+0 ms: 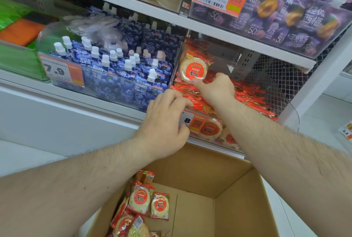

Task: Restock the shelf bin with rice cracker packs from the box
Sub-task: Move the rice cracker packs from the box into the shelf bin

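The clear shelf bin [206, 122] holds several red rice cracker packs lying flat [249, 96]. One rice cracker pack [193, 65] stands upright against the bin's left wall. My right hand [215, 88] reaches into the bin, and its thumb and curled fingers pinch that pack's lower edge. My left hand [165, 120] grips the bin's front rim beside the price label, fingers curled over the top. Below, the open cardboard box [200, 170] holds several more packs [141, 200] in its left part.
Left of the bin stands a bin of blue spouted jelly pouches [118, 73]. A shelf board [209, 27] hangs close above, carrying purple jelly pouches [285, 14]. A mesh panel [276, 73] backs the bin. Green and orange goods [19, 33] sit far left.
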